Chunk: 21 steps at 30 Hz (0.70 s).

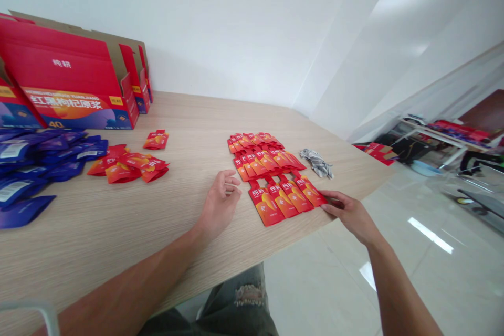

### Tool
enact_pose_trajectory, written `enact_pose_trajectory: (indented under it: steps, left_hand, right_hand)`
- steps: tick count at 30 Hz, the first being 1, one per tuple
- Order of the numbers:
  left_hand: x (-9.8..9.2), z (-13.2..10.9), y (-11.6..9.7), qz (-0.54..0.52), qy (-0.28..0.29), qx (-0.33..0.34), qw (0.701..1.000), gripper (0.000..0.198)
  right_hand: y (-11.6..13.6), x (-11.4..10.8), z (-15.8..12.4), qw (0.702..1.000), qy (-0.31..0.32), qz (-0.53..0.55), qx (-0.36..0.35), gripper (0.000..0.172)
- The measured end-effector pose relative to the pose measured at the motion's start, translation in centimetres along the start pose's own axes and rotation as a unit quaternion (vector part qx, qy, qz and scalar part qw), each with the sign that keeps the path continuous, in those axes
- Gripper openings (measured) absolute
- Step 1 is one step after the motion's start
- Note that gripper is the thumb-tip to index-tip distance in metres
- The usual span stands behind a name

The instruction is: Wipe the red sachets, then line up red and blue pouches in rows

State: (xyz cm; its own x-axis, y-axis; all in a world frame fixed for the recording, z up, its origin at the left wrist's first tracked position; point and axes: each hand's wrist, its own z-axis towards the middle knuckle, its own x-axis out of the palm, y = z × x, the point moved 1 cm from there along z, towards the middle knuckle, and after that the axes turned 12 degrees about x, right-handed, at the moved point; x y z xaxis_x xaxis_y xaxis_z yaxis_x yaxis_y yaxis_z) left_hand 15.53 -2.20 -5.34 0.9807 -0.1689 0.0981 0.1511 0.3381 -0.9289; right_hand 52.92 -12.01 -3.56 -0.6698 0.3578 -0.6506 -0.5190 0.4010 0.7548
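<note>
- Pale wood-grain desk (185, 155) carries three rows of overlapping, flat red-and-orange pouches (271, 161).
- Right hand (348, 211) touches the front row's right corner; whether it grips cannot be told.
- Left hand (221, 202), half open and empty, is beside the rows.
- Crumpled grey-and-white cloth (318, 163) lies right; loose red pouches (132, 166), blue pouches (51, 157) and red-and-blue cardboard boxes (71, 71), left.

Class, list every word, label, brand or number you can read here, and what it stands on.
"纯耕": large red box, upper panel; also the front-row red pouches.
"红黑枸杞原浆": the box's front.
"YUANJIANG": small line above that; letters before it unclear.
"40": box front, near the bottom.
Too small or blurred: white labels on blue pouches, remaining fine print.
</note>
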Motion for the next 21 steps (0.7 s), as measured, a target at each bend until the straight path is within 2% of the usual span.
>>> enact_pose_trajectory:
  steps: [5, 8, 10, 12, 14, 16, 19, 21]
  left_hand:
    - [0.2, -0.1, -0.1, 0.007, 0.000, 0.001, 1.000, 0.043]
    - [0.6, -0.3, -0.4, 0.015, 0.011, -0.004, 1.000, 0.041]
    - [0.9, -0.5, -0.6, 0.022, 0.024, -0.002, 0.999, 0.043]
    - [1.1, -0.7, -0.8, 0.036, 0.036, 0.006, 0.999, 0.043]
    - [1.1, -1.0, -1.0, 0.065, 0.048, 0.018, 0.997, 0.042]
    - [1.0, -1.2, -1.4, 0.123, 0.071, 0.041, 0.989, 0.042]
    - [0.9, -1.8, -1.8, 0.243, 0.137, 0.096, 0.955, 0.042]
    - [0.9, -2.3, -1.8, 0.286, 0.190, 0.144, 0.928, 0.045]
  right_hand:
    - [0.5, -1.0, 0.0, 0.999, 0.036, 0.002, 0.008, 0.064]
    - [3.4, -1.2, 0.4, 0.999, -0.033, 0.010, -0.035, 0.058]
    - [7.2, 0.0, 0.6, 0.991, -0.089, 0.027, -0.099, 0.048]
    - [12.3, 3.0, 0.3, 0.980, -0.075, 0.046, -0.176, 0.040]
    - [17.8, 7.4, -0.4, 0.966, 0.006, 0.025, -0.258, 0.035]
    - [23.2, 12.7, -1.2, 0.939, 0.099, -0.027, -0.329, 0.034]
    - [30.2, 21.0, -1.9, 0.886, 0.206, -0.135, -0.392, 0.036]
    - [34.0, 26.1, -1.9, 0.856, 0.237, -0.215, -0.406, 0.030]
